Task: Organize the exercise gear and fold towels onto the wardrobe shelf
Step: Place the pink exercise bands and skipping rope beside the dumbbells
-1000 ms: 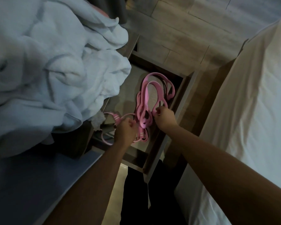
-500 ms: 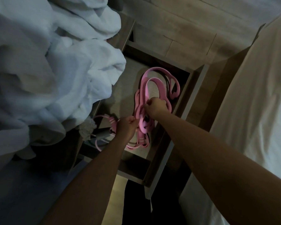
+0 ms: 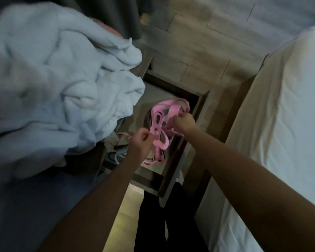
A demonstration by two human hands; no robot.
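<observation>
Pink resistance bands (image 3: pixel 159 124) hang in tangled loops over an open wooden drawer (image 3: pixel 200 113). My left hand (image 3: pixel 141 142) pinches the bundle near its middle. A little higher and to the right, my right hand (image 3: pixel 185 120) grips other loops of the same bands. A thin pink strand (image 3: pixel 116 157) trails left under the towels. A large heap of crumpled white towels (image 3: pixel 62 84) lies on the surface to the left, overhanging the drawer's left side.
A bed with a white sheet (image 3: pixel 280 124) runs along the right. Wood-look floor (image 3: pixel 198 51) lies beyond the drawer. A blue surface (image 3: pixel 35 206) sits below the towel heap. My dark-trousered legs (image 3: pixel 158 224) stand before the drawer front.
Both hands have lifted the pink bands a little out of the drawer. The right hand has shifted right and pulled its loops apart from the left hand's part.
</observation>
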